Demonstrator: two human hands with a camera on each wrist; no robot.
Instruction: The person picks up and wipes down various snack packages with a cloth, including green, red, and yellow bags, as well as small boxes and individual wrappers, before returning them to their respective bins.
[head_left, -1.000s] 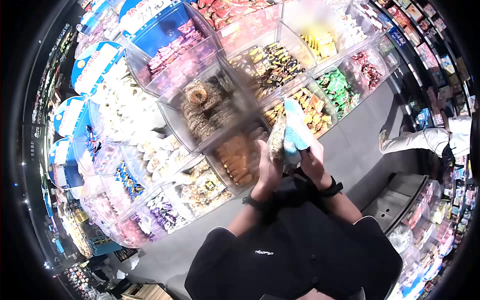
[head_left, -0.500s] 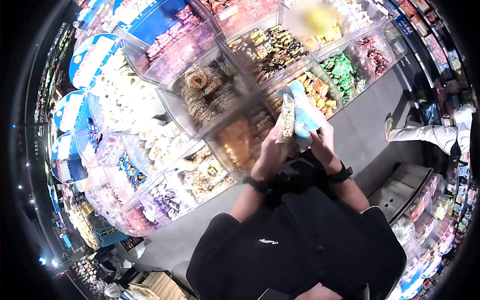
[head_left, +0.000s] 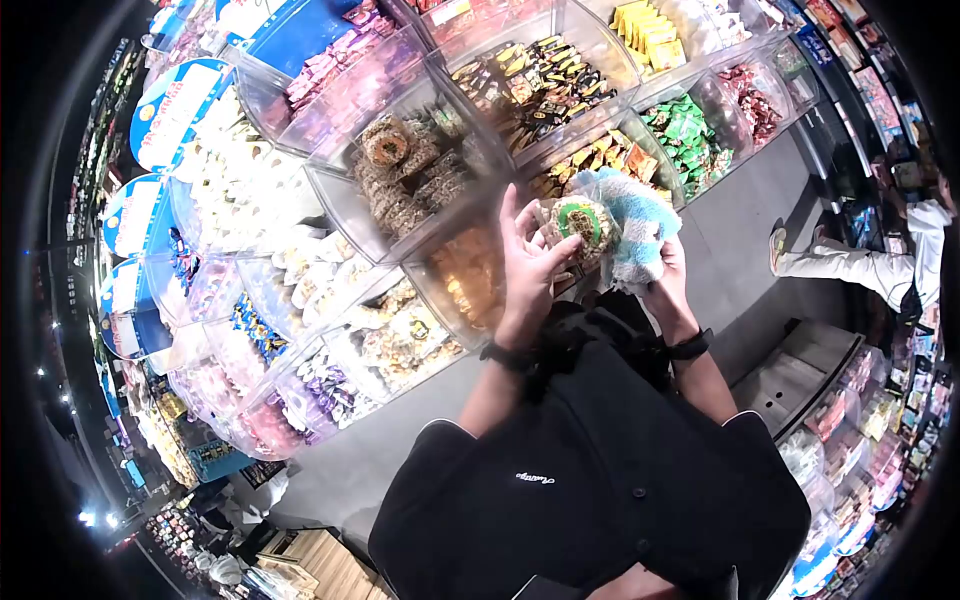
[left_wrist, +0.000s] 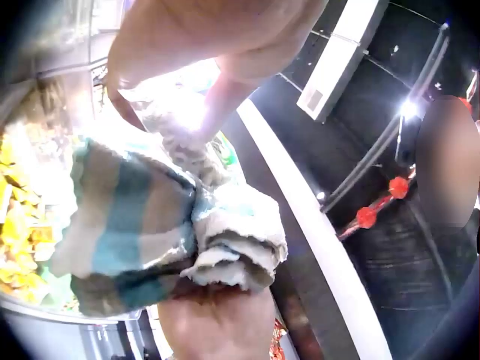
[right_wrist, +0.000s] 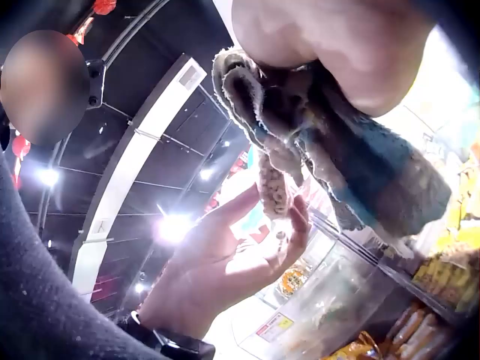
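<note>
Snack packet (head_left: 580, 226) turned from edge-on to face-on; left hand (head_left: 530, 265) pinches it, right hand (head_left: 672, 282) grips cloth (head_left: 638, 215). Wiping apparently under way; setting down remains.

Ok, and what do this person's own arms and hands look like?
The left hand and right hand are ungloved, and the forearms are bare. A black band circles each wrist. The black shirt has short sleeves with thin pale edging, and small white script on the chest.
</note>
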